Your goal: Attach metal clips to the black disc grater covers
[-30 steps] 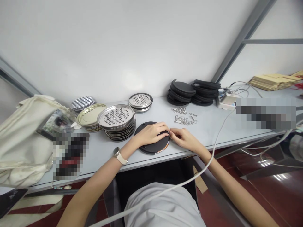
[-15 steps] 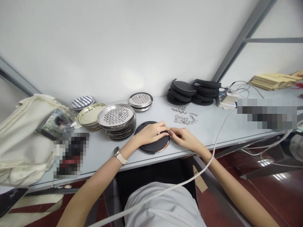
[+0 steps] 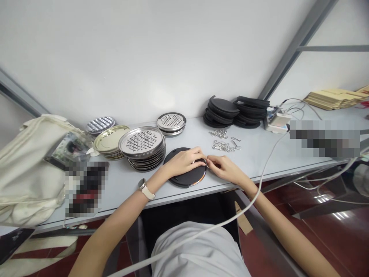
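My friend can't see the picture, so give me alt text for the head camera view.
A left hand rests on a flat round black disc while a right hand pinches near its rim, beside stacked perforated silver metal discs.

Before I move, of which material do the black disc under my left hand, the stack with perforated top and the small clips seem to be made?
Black disc: matt dark face, perhaps plastic or coated metal; its glossy edge mirrors light.
Stack with perforated top: metal, likely steel; silvery sheen and bright rims.
Small clips: probably polished metal, from their silver glints; exact kind unclear.
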Tool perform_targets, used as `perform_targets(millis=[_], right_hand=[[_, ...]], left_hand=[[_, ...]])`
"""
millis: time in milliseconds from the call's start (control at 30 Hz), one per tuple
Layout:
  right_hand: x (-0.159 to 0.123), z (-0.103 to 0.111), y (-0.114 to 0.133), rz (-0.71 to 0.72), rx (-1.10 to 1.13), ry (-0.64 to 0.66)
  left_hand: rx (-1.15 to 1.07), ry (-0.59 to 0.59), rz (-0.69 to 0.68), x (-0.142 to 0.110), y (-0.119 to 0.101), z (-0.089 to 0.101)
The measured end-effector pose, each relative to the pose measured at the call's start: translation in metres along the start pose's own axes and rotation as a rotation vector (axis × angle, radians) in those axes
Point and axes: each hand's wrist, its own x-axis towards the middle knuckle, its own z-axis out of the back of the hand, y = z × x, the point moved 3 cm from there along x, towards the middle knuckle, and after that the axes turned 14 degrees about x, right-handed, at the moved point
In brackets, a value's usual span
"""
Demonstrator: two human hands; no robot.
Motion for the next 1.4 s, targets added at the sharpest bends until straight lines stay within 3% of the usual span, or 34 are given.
perform_targets(millis=[1400], right_hand=[[-0.0005,0.0003,0.0004,0.013,0.004,0.015]], left_hand=[[0.078,-0.013,-0.04,0.0021,-0.0017,-0.0036]])
